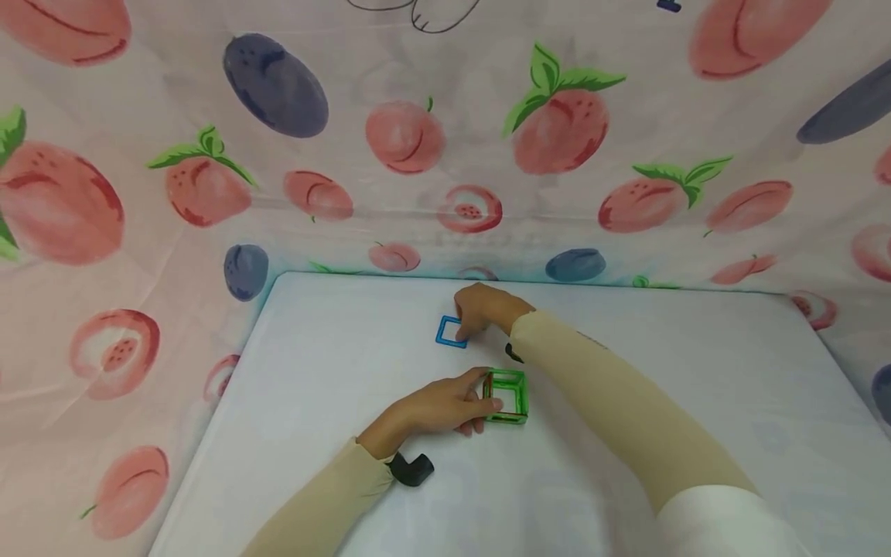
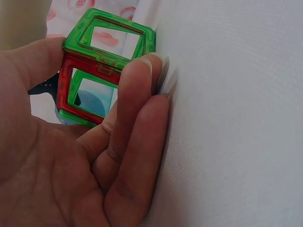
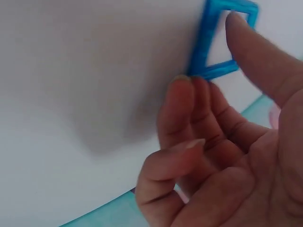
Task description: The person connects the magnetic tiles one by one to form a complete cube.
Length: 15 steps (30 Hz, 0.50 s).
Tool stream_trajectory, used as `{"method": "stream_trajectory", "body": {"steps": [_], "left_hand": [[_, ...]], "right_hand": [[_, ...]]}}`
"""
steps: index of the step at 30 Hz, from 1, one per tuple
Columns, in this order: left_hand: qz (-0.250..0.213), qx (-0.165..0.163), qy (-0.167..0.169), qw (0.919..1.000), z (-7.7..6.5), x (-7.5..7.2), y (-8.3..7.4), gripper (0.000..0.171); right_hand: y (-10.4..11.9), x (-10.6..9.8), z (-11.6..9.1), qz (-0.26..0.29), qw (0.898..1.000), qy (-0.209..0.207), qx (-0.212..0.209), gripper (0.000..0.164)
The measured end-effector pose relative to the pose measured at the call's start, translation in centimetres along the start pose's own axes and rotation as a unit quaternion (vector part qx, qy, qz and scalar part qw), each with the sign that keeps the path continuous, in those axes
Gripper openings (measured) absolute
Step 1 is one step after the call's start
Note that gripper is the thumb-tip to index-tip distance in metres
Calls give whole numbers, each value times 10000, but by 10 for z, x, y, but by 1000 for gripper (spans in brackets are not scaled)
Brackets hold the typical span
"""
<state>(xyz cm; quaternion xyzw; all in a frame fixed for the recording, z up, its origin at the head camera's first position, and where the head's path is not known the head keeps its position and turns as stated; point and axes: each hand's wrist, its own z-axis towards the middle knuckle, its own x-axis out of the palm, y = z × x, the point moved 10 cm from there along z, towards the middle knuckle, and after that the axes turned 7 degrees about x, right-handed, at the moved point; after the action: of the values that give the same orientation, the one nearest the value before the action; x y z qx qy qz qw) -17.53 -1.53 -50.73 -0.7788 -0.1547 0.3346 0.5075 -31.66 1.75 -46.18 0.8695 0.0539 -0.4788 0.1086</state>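
Note:
My left hand point(image 1: 445, 402) grips an open-framed cube of magnetic tiles point(image 1: 524, 398) on the white table, thumb at one side and fingers at the other. Green frames point(image 2: 109, 57) make up most of the cube, with a red frame point(image 2: 63, 92) on the side towards the palm in the left wrist view. Farther back, my right hand point(image 1: 483, 307) holds a blue square magnetic tile point(image 1: 441, 331) by its edge. The right wrist view shows the thumb across the opening of the blue tile point(image 3: 201, 42) and fingertips at its lower corner.
The white tabletop point(image 1: 334, 333) reaches back to a hanging cloth point(image 1: 334, 247) printed with peaches and dark blue fruit. A black wrist strap piece point(image 1: 411, 469) sticks out at the left cuff. The right forearm point(image 1: 612, 402) crosses above the table's right part.

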Motion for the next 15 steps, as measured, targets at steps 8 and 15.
{"method": "stream_trajectory", "body": {"steps": [8,15], "left_hand": [[17,38,50,10000,0,1,4,74],[160,-43,2,9999,-3,-1,4,74]], "right_hand": [[-12,7,9,0,9998,-166,-84,31],[-19,0,2,635,9928,-381,-939,29]]}}
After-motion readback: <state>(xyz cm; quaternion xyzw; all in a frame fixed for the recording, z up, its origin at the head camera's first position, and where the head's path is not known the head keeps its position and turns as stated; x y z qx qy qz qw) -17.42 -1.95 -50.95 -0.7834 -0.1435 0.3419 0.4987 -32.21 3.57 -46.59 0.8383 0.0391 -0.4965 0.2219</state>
